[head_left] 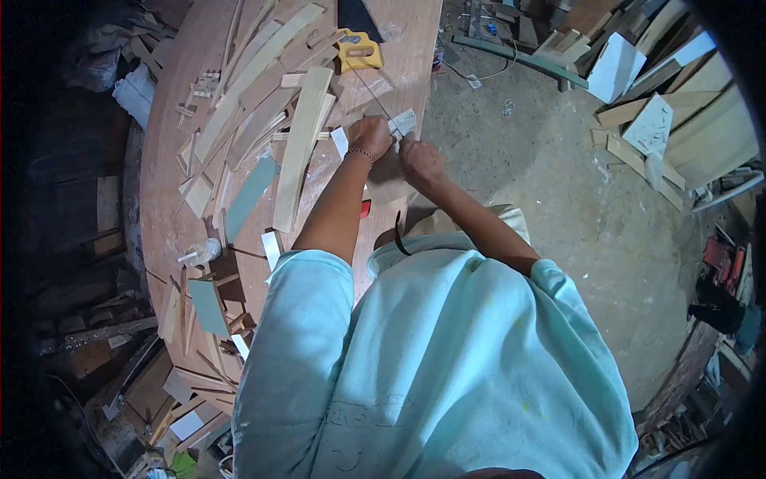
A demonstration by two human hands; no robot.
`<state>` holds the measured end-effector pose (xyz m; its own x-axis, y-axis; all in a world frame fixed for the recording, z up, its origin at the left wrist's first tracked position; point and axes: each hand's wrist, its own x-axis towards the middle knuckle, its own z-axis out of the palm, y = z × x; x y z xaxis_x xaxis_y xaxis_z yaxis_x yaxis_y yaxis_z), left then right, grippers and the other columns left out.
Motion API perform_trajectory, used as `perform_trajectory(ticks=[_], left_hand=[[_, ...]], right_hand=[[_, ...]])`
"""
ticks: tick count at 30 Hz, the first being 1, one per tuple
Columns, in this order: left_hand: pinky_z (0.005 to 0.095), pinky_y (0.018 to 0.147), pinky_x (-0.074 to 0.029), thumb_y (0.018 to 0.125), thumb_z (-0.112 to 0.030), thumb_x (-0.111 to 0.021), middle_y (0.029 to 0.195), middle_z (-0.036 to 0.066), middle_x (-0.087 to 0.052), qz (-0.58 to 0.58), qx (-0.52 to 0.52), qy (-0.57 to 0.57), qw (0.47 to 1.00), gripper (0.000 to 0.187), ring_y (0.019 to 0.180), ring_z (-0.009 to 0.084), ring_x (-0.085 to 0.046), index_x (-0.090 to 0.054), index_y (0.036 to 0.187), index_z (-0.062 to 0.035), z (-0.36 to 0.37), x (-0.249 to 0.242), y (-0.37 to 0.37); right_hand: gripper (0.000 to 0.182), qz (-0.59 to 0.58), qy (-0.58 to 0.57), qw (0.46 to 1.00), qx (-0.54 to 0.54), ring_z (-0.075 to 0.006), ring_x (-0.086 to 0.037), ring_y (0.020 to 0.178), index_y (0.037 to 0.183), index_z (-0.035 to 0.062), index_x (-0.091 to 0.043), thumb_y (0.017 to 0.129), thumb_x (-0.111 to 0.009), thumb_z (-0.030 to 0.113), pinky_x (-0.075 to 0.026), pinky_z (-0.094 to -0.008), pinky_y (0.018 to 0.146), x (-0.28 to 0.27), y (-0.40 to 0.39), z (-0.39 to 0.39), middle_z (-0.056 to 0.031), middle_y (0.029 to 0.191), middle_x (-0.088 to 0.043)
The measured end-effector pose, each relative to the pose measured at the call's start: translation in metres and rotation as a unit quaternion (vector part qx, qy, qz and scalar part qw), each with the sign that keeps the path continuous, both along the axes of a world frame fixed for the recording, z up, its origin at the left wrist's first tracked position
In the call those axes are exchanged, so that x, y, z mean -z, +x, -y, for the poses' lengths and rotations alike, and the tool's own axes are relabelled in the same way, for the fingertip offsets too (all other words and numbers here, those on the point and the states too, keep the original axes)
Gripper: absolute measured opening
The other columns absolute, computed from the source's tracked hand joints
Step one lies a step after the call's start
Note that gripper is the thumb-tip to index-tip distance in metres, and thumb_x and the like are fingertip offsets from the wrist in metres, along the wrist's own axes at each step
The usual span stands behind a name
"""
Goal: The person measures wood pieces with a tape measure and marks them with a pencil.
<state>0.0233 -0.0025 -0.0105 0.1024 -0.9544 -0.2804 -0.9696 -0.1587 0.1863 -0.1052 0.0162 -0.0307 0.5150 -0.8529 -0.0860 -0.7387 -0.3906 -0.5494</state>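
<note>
My left hand (371, 136) is closed at the right edge of the wooden table, against a small whitish piece (405, 121). A bracelet circles that wrist. Just to the right, my right hand (423, 165) is closed at the near end of a thin, dark, rod-like tool (371, 92). The rod slants up and left across the whitish piece toward a handsaw with a yellow handle (359, 53). What the fingertips grip is partly hidden. Left of my left wrist lies a small white strip (340, 142).
Pale wooden slats (303, 152) and offcuts cover much of the table (163, 199). A grey-green board (251, 195), a plastic container (206, 251) and a small red object (365, 208) lie nearer me. Boards (648, 128) are piled on the concrete floor (550, 176) at right.
</note>
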Motion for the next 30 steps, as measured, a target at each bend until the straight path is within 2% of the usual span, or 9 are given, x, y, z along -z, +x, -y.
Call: perform_trajectory(ticks=[4,6,9,16,19,24,25,27,30], left_hand=[[0.0361,0.064,-0.045,0.06,-0.023,-0.059,0.076,0.016,-0.057,0.014,-0.002,-0.018,1.0,0.025,0.074,0.0287,-0.056,-0.058,0.076,-0.0036,0.001,0.01,0.003],[0.0361,0.064,-0.045,0.06,-0.023,-0.059,0.076,0.016,-0.058,0.004,-0.005,-0.01,1.0,0.025,0.073,0.0288,-0.056,-0.058,0.075,-0.0036,0.001,0.0,0.0],[0.0359,0.064,-0.045,0.06,-0.02,-0.058,0.075,0.016,-0.057,-0.006,-0.006,0.009,1.0,0.022,0.073,0.029,-0.056,-0.058,0.075,-0.0035,0.0,-0.011,-0.003],[0.0354,0.065,-0.045,0.06,-0.02,-0.058,0.076,0.016,-0.058,0.012,-0.013,-0.019,1.0,0.021,0.073,0.0281,-0.056,-0.059,0.073,-0.004,0.002,0.005,0.001],[0.0344,0.066,-0.045,0.061,-0.018,-0.056,0.078,0.015,-0.058,0.011,-0.018,-0.006,1.0,0.018,0.075,0.0268,-0.057,-0.06,0.072,-0.0046,0.0,-0.003,-0.003],[0.0346,0.066,-0.045,0.061,-0.018,-0.056,0.079,0.014,-0.058,-0.01,-0.013,0.009,1.0,0.018,0.075,0.0265,-0.057,-0.06,0.073,-0.0049,-0.002,-0.012,-0.003],[0.0347,0.067,-0.045,0.061,-0.017,-0.056,0.08,0.014,-0.058,-0.005,-0.014,0.014,1.0,0.018,0.075,0.0266,-0.057,-0.06,0.074,-0.0051,-0.002,-0.011,-0.004],[0.0348,0.067,-0.045,0.061,-0.017,-0.056,0.081,0.014,-0.058,-0.001,-0.01,0.017,1.0,0.018,0.076,0.0266,-0.056,-0.06,0.075,-0.0053,-0.001,-0.009,-0.005],[0.0349,0.067,-0.045,0.062,-0.016,-0.055,0.08,0.014,-0.058,0.012,-0.01,-0.009,1.0,0.017,0.076,0.0268,-0.057,-0.06,0.074,-0.0051,-0.002,0.0,0.0]], right_hand=[[0.022,-0.021,0.051,0.998,0.037,-0.032,-0.056,0.061,0.086,-0.0008,-0.043,0.08,-0.033,0.018,-0.043,-0.0407,0.055,-0.009,0.008,0.004,-0.0199,0.064,-0.055],[0.024,-0.042,-0.015,0.999,-0.003,-0.0317,-0.056,0.062,0.084,-0.0009,-0.043,0.081,-0.031,0.019,-0.044,-0.0399,0.057,-0.005,-0.003,-0.006,-0.0192,0.064,-0.055],[0.023,-0.042,0.049,0.998,0.024,-0.0315,-0.056,0.063,0.082,-0.0017,-0.042,0.081,-0.031,0.018,-0.044,-0.0388,0.056,-0.02,-0.019,-0.018,-0.0182,0.063,-0.055],[0.023,0.004,0.028,1.0,0.011,-0.0328,-0.056,0.062,0.081,-0.0018,-0.041,0.081,-0.032,0.019,-0.045,-0.0387,0.055,-0.018,0.003,0.002,-0.0172,0.063,-0.055],[0.022,-0.041,0.003,0.999,0.011,-0.0327,-0.056,0.061,0.081,-0.0019,-0.042,0.081,-0.032,0.018,-0.045,-0.0385,0.054,-0.016,0.004,0.002,-0.0163,0.063,-0.055],[0.019,-0.036,0.069,0.996,0.043,-0.0287,-0.057,0.067,0.08,0.0009,-0.043,0.08,-0.032,0.017,-0.044,-0.0374,0.058,-0.024,-0.016,-0.017,-0.0159,0.067,-0.056],[0.019,-0.037,0.068,0.996,0.043,-0.0287,-0.057,0.067,0.08,0.0009,-0.043,0.08,-0.032,0.017,-0.044,-0.0374,0.058,-0.022,-0.015,-0.016,-0.0159,0.067,-0.056],[0.02,-0.051,-0.044,0.998,-0.018,-0.0272,-0.057,0.065,0.081,0.0013,-0.045,0.08,-0.033,0.017,-0.045,-0.0369,0.059,-0.016,-0.01,-0.009,-0.0152,0.066,-0.056],[0.022,-0.024,0.003,0.999,0.022,-0.0278,-0.056,0.061,0.085,0.0,-0.045,0.08,-0.033,0.017,-0.045,-0.0356,0.056,-0.015,0.009,0.007,-0.0135,0.065,-0.055]])
